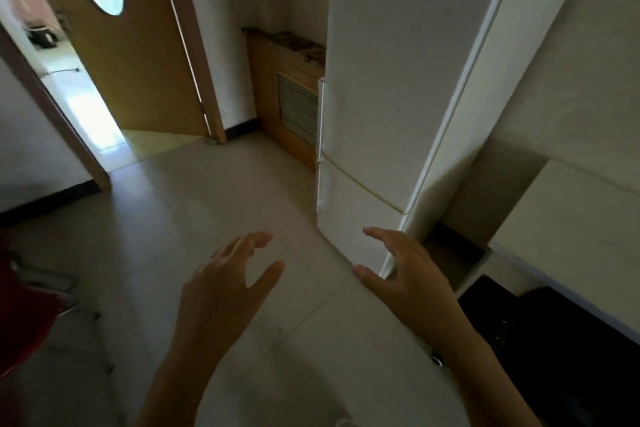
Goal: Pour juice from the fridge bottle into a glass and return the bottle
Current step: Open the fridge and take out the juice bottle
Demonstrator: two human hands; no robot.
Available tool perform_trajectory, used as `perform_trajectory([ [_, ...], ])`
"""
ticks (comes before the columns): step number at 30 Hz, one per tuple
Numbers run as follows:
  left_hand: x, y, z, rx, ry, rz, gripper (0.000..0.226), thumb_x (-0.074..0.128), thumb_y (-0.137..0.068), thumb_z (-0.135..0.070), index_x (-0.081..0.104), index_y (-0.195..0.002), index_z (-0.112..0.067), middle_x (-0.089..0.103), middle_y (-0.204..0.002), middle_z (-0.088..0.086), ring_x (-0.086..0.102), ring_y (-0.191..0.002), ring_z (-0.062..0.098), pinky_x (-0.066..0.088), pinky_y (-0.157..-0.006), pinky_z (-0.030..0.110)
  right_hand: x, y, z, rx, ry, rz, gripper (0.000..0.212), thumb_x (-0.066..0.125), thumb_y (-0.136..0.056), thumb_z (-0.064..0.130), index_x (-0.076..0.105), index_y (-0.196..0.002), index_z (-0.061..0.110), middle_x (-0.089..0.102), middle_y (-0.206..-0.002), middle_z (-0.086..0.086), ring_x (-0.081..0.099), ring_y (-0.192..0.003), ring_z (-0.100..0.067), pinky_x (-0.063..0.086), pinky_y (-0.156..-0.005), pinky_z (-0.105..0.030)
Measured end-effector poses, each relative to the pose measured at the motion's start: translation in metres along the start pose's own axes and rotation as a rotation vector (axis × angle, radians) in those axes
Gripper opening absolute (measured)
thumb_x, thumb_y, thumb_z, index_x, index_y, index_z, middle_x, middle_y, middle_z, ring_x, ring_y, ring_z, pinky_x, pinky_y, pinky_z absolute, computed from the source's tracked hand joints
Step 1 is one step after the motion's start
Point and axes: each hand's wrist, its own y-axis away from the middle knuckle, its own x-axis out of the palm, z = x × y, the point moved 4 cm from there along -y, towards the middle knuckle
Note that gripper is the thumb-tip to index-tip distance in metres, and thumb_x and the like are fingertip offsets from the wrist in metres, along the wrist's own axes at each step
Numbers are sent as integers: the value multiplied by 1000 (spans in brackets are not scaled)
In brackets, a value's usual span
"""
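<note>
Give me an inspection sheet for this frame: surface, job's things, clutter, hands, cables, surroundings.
Surface: pale tiled floor, bare ahead.
Job's things: white fridge, both doors shut; bottle and glass not seen.
Clutter: red object at left edge, blurred.
Hands: left hand and right hand open, empty, raised before the fridge, not touching it.
Cables: nothing seen.
Surroundings: wooden door ajar at left; wooden vented cabinet beside fridge.

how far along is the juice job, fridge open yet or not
Nothing looks done yet: the white fridge has both doors shut, and no bottle or glass is in view. In hand: the left hand and right hand are open and empty, raised in front of its lower door. Left: opening it, fetching the bottle, pouring, returning it.
</note>
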Motion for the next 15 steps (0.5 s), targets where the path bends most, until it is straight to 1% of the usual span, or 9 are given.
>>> perform_trajectory([
  [2, 2, -21, 24, -23, -22, -7, 42, 52, -82, -59, 46, -121, -44, 46, -109, -32, 59, -95, 4, 48, -74, 28, 19, -37, 11, -39, 13, 37, 58, 53, -84, 55, 34, -135, 37, 43, -139, 15, 38, -126, -3, 35, -104, -30],
  [5, 6, -66, 57, -55, -34, -8, 41, 48, -84, -63, 45, -120, -45, 54, -116, -29, 58, -102, 3, 52, -77, 31, 47, -101, 25, -82, 22, 88, 59, 52, -84, 56, 32, -136, 38, 42, -139, 15, 39, -126, -5, 38, -104, -35],
  [7, 6, -105, 76, -57, -59, -11, 38, 47, -84, -62, 47, -119, -45, 56, -117, -27, 59, -101, 4, 52, -76, 30, 65, -147, 31, -105, 16, 115, 60, 52, -84, 56, 32, -137, 37, 43, -139, 13, 40, -125, -7, 39, -103, -34],
  [10, 1, -170, 102, -64, -108, -4, 36, 51, -85, -57, 50, -118, -43, 58, -116, -23, 61, -86, 6, 51, -78, 30, 85, -218, 42, -124, 12, 142, 61, 54, -84, 54, 34, -137, 33, 44, -139, 10, 42, -124, -11, 39, -102, -35],
  [11, -1, -190, 110, -67, -122, 1, 35, 52, -85, -56, 51, -117, -42, 59, -116, -22, 61, -85, 6, 52, -78, 31, 91, -240, 46, -128, 8, 154, 61, 55, -84, 52, 34, -137, 32, 44, -139, 9, 42, -123, -11, 39, -101, -34],
  [13, -7, -226, 125, -62, -153, 7, 32, 53, -86, -54, 52, -115, -41, 61, -116, -21, 61, -94, 5, 52, -80, 32, 101, -284, 56, -146, 11, 181, 59, 56, -85, 50, 36, -137, 31, 45, -138, 9, 43, -122, -11, 39, -98, -31],
  [15, -11, -255, 141, -62, -159, 13, 31, 53, -86, -54, 53, -115, -41, 61, -115, -22, 60, -97, 3, 52, -81, 31, 111, -322, 65, -148, 1, 202, 55, 55, -85, 51, 40, -134, 31, 47, -137, 9, 45, -120, -9, 39, -94, -28],
])
